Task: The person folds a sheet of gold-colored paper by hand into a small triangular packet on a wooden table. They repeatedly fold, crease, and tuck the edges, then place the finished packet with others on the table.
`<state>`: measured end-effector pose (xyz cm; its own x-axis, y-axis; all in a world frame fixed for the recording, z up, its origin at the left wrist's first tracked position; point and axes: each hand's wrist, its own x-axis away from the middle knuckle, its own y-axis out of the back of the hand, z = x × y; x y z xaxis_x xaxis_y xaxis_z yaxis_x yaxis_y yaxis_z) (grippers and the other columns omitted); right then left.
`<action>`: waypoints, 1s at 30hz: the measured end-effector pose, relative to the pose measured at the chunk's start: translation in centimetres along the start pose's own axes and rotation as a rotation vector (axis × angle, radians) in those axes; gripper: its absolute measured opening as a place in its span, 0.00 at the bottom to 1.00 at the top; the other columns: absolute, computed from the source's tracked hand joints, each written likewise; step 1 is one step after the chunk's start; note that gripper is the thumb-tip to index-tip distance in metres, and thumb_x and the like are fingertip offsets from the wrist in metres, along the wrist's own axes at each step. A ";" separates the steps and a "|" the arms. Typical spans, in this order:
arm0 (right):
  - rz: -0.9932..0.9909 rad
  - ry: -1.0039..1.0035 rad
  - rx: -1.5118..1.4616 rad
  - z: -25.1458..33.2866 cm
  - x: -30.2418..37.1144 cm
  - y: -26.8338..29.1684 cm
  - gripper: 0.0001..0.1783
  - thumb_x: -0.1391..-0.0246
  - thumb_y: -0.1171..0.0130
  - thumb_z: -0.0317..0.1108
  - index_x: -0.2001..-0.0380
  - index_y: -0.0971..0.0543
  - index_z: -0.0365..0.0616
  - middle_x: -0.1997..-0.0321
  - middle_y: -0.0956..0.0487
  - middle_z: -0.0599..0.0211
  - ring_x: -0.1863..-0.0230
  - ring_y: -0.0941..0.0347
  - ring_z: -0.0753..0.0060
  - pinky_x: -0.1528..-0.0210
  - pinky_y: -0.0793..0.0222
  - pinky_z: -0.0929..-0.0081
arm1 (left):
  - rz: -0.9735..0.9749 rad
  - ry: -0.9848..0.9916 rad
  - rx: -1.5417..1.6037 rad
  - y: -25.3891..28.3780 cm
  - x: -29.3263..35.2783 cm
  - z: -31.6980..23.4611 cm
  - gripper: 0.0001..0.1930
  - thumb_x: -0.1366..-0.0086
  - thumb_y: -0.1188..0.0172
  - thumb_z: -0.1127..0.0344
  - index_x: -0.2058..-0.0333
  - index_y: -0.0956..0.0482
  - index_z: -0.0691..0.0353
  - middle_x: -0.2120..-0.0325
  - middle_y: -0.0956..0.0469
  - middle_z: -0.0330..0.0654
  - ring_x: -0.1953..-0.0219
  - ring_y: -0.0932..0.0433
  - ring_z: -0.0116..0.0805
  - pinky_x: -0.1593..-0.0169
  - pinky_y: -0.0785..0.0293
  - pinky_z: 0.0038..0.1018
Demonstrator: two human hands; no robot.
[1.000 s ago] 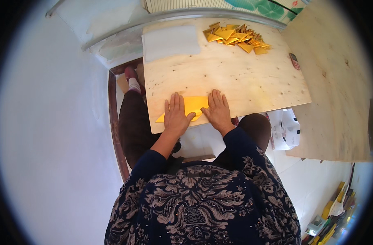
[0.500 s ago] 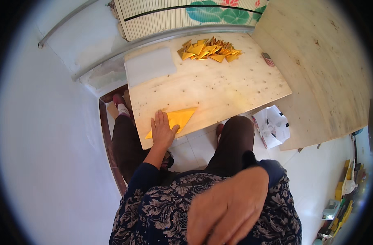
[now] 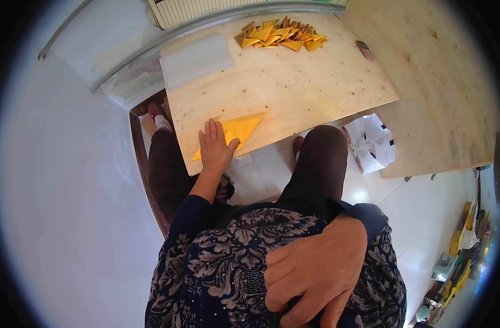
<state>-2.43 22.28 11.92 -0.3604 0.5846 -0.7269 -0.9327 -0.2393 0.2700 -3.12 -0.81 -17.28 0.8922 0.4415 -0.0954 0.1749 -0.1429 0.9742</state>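
A plain home room used for handwork: a bare pale plywood board desk [image 3: 294, 87] over a glossy white tiled floor [image 3: 261, 175], a heap of folded gold paper triangles [image 3: 280, 35] at its far edge, another plywood sheet [image 3: 447, 93] alongside, clutter by the wall

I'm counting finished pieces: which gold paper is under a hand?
The lone gold triangle at the board's near edge, pressed flat by the left hand; the other gold pieces lie piled at the far edge.

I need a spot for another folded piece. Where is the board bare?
The board is bare across its middle and right, between the gold pile and the left hand pressing the gold sheet. Crowded: far edge, beside the white sheet.
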 end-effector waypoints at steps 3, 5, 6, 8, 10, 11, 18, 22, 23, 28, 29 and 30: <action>0.084 0.014 -0.117 -0.4 0.4 1.2 0.25 0.43 0.42 0.57 0.75 0.24 0.44 0.70 0.28 0.61 0.72 0.32 0.53 0.70 0.40 0.59 | -0.003 -0.005 -0.009 0.0 0.0 0.0 0.42 0.33 0.53 0.40 0.33 0.46 0.69 0.31 0.51 0.56 0.27 0.56 0.47 0.28 0.66 0.45; 0.133 -0.001 -0.174 -0.3 0.7 2.0 0.25 0.44 0.41 0.57 0.72 0.22 0.43 0.69 0.27 0.60 0.72 0.32 0.52 0.70 0.40 0.60 | -0.004 -0.006 -0.005 -0.1 0.0 0.0 0.42 0.33 0.53 0.40 0.33 0.46 0.69 0.31 0.51 0.56 0.27 0.56 0.47 0.28 0.66 0.45; 0.137 -0.019 -0.175 -0.1 0.8 2.2 0.25 0.44 0.41 0.57 0.71 0.22 0.43 0.69 0.27 0.60 0.72 0.32 0.52 0.71 0.39 0.60 | -0.003 -0.007 -0.004 -0.1 0.1 0.1 0.42 0.33 0.52 0.40 0.33 0.46 0.69 0.31 0.51 0.56 0.27 0.56 0.47 0.28 0.66 0.46; 0.098 -0.037 -0.219 -0.3 0.8 2.3 0.25 0.44 0.40 0.58 0.70 0.21 0.42 0.69 0.26 0.59 0.72 0.31 0.52 0.71 0.39 0.60 | -0.003 -0.004 -0.007 -0.1 0.0 0.1 0.42 0.33 0.52 0.40 0.33 0.47 0.70 0.31 0.51 0.56 0.27 0.56 0.47 0.28 0.66 0.46; 0.014 -0.048 -0.266 -0.8 0.4 1.6 0.26 0.44 0.40 0.58 0.70 0.21 0.42 0.69 0.26 0.59 0.72 0.30 0.52 0.71 0.38 0.59 | 0.008 -0.001 0.006 -0.1 0.0 0.0 0.42 0.33 0.52 0.40 0.33 0.47 0.70 0.31 0.51 0.56 0.27 0.56 0.47 0.28 0.66 0.46; -0.023 -0.057 -0.271 -0.9 0.2 1.4 0.26 0.44 0.40 0.58 0.69 0.21 0.42 0.69 0.26 0.58 0.72 0.30 0.52 0.71 0.37 0.59 | 0.012 0.001 0.007 0.0 0.0 0.0 0.42 0.33 0.52 0.40 0.33 0.47 0.70 0.31 0.51 0.56 0.27 0.57 0.47 0.28 0.67 0.46; 0.234 -0.086 -0.302 -2.8 2.4 3.3 0.19 0.40 0.42 0.48 0.60 0.21 0.41 0.55 0.25 0.53 0.56 0.26 0.53 0.59 0.30 0.59 | 0.028 -0.002 0.031 0.4 0.0 -0.1 0.42 0.33 0.52 0.41 0.33 0.47 0.69 0.30 0.53 0.55 0.27 0.59 0.46 0.28 0.68 0.45; -0.277 -0.659 0.223 -8.6 6.8 6.0 0.18 0.37 0.48 0.42 0.52 0.24 0.39 0.54 0.23 0.50 0.53 0.26 0.49 0.51 0.29 0.64 | 0.061 0.003 -0.017 0.7 0.0 -0.1 0.41 0.33 0.52 0.42 0.33 0.48 0.69 0.30 0.52 0.55 0.27 0.58 0.46 0.28 0.67 0.45; -0.460 -0.809 0.449 -11.9 7.9 6.9 0.20 0.37 0.50 0.42 0.50 0.25 0.38 0.55 0.23 0.50 0.53 0.27 0.48 0.50 0.29 0.65 | 0.056 -0.007 -0.049 0.7 0.0 -0.2 0.41 0.33 0.52 0.43 0.33 0.48 0.69 0.30 0.52 0.55 0.27 0.58 0.46 0.28 0.67 0.45; -0.273 -0.970 1.202 -25.2 13.6 6.6 0.31 0.36 0.53 0.49 0.41 0.32 0.32 0.33 0.36 0.48 0.29 0.46 0.52 0.29 0.55 0.56 | 0.050 -0.015 -0.095 0.8 0.0 -0.1 0.39 0.33 0.52 0.45 0.33 0.46 0.69 0.30 0.51 0.54 0.27 0.57 0.46 0.28 0.65 0.46; -0.185 -1.064 1.230 -26.4 14.8 6.4 0.33 0.36 0.53 0.49 0.39 0.33 0.32 0.31 0.37 0.48 0.27 0.49 0.53 0.27 0.59 0.55 | 0.077 -0.015 -0.158 0.7 -0.1 -0.1 0.39 0.33 0.52 0.46 0.33 0.46 0.69 0.30 0.51 0.54 0.27 0.57 0.46 0.28 0.64 0.46; -0.202 -1.030 1.288 -27.0 15.9 6.3 0.33 0.37 0.53 0.50 0.39 0.33 0.32 0.31 0.37 0.48 0.27 0.49 0.53 0.27 0.58 0.54 | 0.035 -0.017 -0.096 0.7 -0.1 -0.1 0.38 0.33 0.52 0.46 0.33 0.46 0.69 0.30 0.51 0.54 0.27 0.57 0.46 0.28 0.65 0.46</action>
<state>-13.57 9.09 -14.99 0.3895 0.8836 -0.2598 -0.1752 0.3480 0.9210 -3.12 -0.83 -16.58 0.9043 0.4222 -0.0632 0.1029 -0.0718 0.9921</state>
